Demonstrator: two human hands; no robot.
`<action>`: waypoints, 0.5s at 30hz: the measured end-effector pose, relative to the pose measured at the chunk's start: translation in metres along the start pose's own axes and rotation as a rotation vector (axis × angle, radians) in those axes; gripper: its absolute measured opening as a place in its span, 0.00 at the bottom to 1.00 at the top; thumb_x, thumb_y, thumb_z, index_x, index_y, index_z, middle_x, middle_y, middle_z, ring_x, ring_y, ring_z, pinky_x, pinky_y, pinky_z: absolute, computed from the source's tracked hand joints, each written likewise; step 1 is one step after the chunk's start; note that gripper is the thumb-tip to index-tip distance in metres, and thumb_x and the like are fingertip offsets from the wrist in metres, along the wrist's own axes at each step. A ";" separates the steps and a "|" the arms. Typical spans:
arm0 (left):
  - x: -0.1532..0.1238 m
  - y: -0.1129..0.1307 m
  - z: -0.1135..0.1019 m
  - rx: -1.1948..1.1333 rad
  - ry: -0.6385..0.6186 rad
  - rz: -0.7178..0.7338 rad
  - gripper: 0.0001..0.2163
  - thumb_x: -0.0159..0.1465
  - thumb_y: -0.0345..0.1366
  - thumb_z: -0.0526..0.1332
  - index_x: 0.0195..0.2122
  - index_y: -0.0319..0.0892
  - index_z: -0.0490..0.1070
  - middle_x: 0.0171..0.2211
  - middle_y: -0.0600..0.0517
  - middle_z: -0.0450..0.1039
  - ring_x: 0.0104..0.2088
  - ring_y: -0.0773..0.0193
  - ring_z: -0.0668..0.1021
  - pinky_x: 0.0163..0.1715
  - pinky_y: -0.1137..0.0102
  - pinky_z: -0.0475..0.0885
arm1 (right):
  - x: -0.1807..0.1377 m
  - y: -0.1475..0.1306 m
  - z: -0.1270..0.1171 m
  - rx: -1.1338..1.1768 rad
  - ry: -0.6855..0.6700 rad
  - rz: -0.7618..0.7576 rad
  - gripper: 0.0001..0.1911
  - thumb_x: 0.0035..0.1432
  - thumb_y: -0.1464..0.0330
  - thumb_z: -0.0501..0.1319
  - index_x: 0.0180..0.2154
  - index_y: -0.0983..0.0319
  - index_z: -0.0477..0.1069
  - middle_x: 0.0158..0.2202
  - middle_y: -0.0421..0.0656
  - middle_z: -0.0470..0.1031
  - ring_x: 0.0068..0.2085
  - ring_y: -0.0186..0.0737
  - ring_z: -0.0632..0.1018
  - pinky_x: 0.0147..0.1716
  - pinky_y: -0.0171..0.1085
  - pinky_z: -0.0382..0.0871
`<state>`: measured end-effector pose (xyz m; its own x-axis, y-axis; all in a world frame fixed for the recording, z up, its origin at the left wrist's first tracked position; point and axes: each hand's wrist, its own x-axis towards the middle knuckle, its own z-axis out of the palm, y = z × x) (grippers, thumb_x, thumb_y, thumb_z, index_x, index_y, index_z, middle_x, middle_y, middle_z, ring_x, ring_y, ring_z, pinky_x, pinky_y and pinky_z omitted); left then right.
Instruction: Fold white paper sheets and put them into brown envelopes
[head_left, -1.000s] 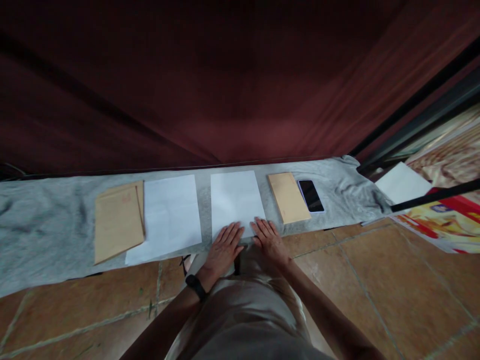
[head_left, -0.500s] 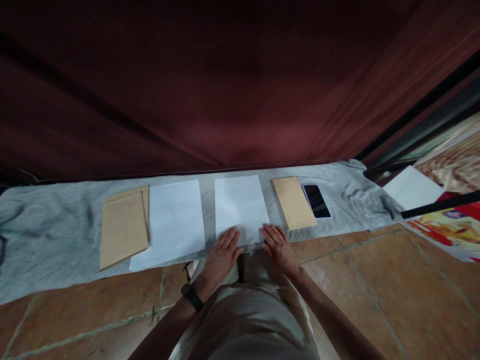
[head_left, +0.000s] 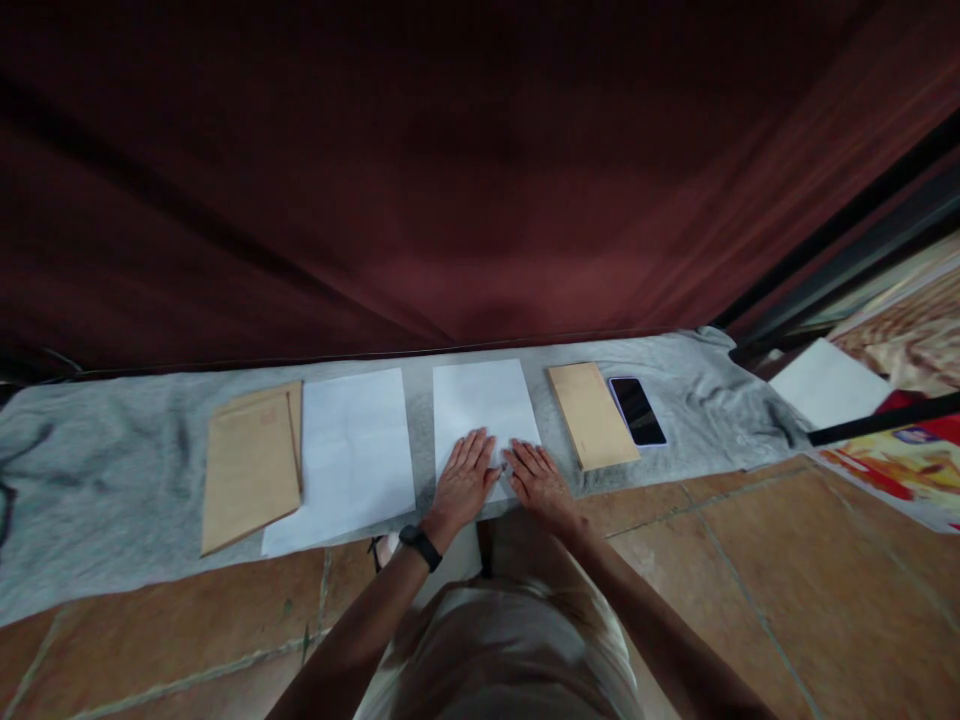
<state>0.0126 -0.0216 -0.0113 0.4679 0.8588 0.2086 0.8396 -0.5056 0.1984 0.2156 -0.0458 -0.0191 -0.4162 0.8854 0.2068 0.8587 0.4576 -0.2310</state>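
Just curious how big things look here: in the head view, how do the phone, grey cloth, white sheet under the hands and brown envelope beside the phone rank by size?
1. Grey cloth, easily largest
2. White sheet, though partly covered
3. Brown envelope
4. Phone

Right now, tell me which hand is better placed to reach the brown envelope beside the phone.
Probably the right hand: it lies at the right side of the white sheet, nearest the brown envelope. The left hand, on the same sheet, is farther away.
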 end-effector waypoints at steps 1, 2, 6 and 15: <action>-0.001 0.000 0.000 0.005 0.000 -0.001 0.24 0.74 0.42 0.50 0.68 0.38 0.60 0.70 0.41 0.60 0.71 0.52 0.60 0.69 0.52 0.60 | 0.004 0.003 -0.001 0.007 -0.006 0.000 0.25 0.73 0.64 0.51 0.68 0.60 0.63 0.70 0.47 0.61 0.70 0.47 0.63 0.69 0.52 0.57; -0.002 0.000 0.000 0.012 0.000 -0.004 0.24 0.74 0.42 0.50 0.68 0.38 0.60 0.70 0.41 0.60 0.71 0.52 0.60 0.69 0.51 0.60 | 0.010 0.006 -0.002 0.012 -0.014 0.000 0.25 0.73 0.64 0.51 0.68 0.60 0.63 0.71 0.47 0.60 0.70 0.47 0.63 0.69 0.51 0.56; -0.003 0.002 0.000 0.037 -0.006 -0.013 0.25 0.74 0.43 0.50 0.69 0.39 0.60 0.70 0.42 0.59 0.72 0.52 0.59 0.70 0.52 0.58 | 0.040 0.018 -0.001 0.008 -0.048 0.031 0.25 0.74 0.62 0.50 0.68 0.60 0.62 0.72 0.48 0.57 0.71 0.48 0.60 0.70 0.52 0.54; -0.004 0.001 -0.001 0.051 -0.003 0.000 0.25 0.74 0.44 0.50 0.68 0.38 0.60 0.70 0.41 0.59 0.71 0.51 0.60 0.70 0.50 0.58 | 0.100 0.048 0.005 -0.057 -0.001 0.132 0.25 0.75 0.63 0.48 0.68 0.62 0.61 0.71 0.50 0.60 0.70 0.47 0.62 0.69 0.52 0.54</action>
<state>0.0118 -0.0255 -0.0106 0.4684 0.8591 0.2061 0.8527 -0.5007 0.1489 0.2132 0.0653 -0.0142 -0.2991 0.9376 0.1776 0.9215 0.3321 -0.2013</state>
